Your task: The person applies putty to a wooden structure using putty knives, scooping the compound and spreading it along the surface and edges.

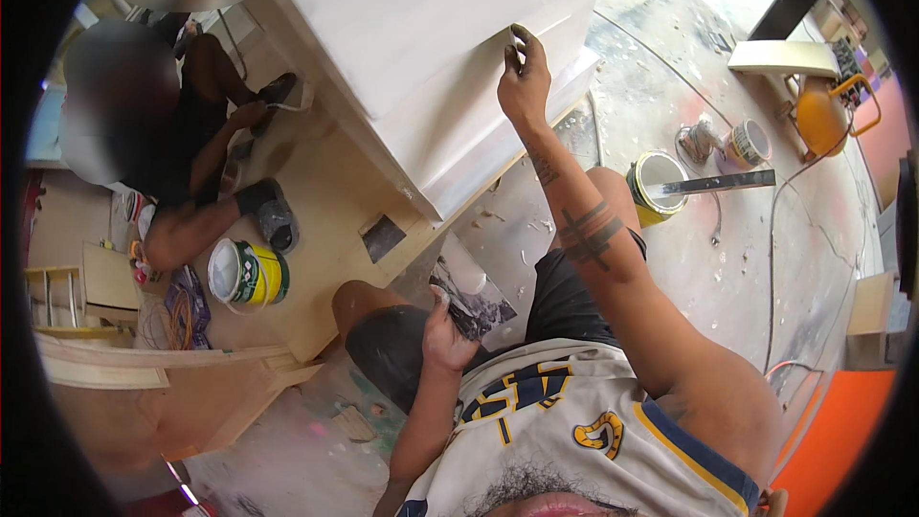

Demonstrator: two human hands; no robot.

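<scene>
White panelled structure (431, 29) fills the upper middle of the view, ahead of the person, its near corner pointing down toward their knees; the person's right hand (518, 50) is raised to its right-hand part, fingers bent with a small gap between them and the tips darkened (whether they touch the white surface, I cannot tell); nothing shows in its grip. Left hand (450, 340), well apart from the right one, is low by the person's lap, thumb up, closed on a dark-and-grey sheet (466, 311) that sticks out above the fingers.

To the left, a co-worker (206, 158) sits on a pale wooden board (330, 187) that runs beside the structure; near that person's feet stands a yellow-and-green bucket (268, 275) with a whitish top; a dark square opening (383, 238) is cut in the board. To the right, on the paint-spattered floor (704, 278), stands another bucket (659, 215), a flat dark bar (732, 182) reaching across its mouth; a smaller bucket (749, 146) stands just beyond; farther off is an orange chair (821, 117).
</scene>
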